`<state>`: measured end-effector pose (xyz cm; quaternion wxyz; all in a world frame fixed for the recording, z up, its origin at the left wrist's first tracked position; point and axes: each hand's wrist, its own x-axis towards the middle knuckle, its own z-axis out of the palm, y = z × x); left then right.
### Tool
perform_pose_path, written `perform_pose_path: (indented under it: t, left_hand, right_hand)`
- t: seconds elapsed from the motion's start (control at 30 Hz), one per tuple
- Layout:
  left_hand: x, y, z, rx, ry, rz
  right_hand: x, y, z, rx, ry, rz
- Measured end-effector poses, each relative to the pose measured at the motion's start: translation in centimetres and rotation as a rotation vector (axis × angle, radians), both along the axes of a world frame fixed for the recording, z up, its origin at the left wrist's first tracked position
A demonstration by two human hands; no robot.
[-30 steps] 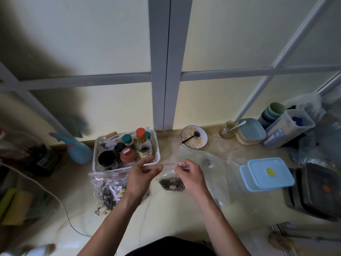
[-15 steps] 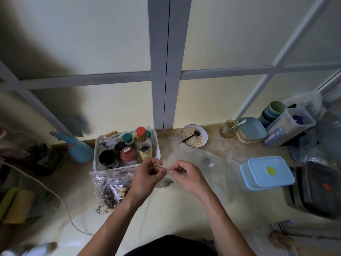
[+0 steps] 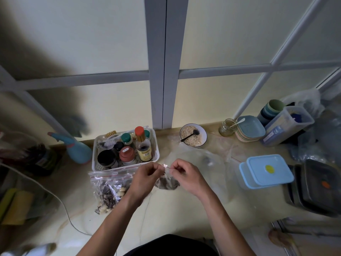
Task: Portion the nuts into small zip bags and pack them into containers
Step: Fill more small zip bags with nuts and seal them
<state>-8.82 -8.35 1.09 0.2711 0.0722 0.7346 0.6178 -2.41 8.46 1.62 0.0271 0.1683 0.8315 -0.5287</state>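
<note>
Both hands are pinching the top of a small zip bag [image 3: 167, 180] of nuts, left hand [image 3: 146, 177] and right hand [image 3: 186, 175] almost touching, filled bags [image 3: 110, 187] lying just left.

Small clear zip bag [image 3: 167, 179] of dark nuts hung upright above counter, filled bags [image 3: 110, 188] piled left, blue lidded container [image 3: 265, 171] right

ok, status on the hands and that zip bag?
Left hand and right hand both pinching the zip bag top. Nuts inside, bag off the counter. Blue container lidded, filled bags to the left, nothing blocking.
</note>
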Motion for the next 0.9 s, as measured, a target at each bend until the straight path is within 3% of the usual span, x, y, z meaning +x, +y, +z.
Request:
perform_pose_path:
  t: [0.23, 0.5, 0.9]
  left_hand:
    - [0.1, 0.0, -0.4, -0.026, 0.076, 0.007]
    - [0.2, 0.4, -0.3, -0.138, 0.223, -0.038]
    - [-0.3, 0.0, 0.1, -0.123, 0.149, 0.004]
  right_hand:
    - [-0.3, -0.8, -0.2, 0.035, 0.075, -0.012]
    - [-0.6, -2.3, -0.8, 0.192, 0.012, 0.089]
    - [-0.3, -1.9, -0.8, 0.06, 0.036, 0.0]
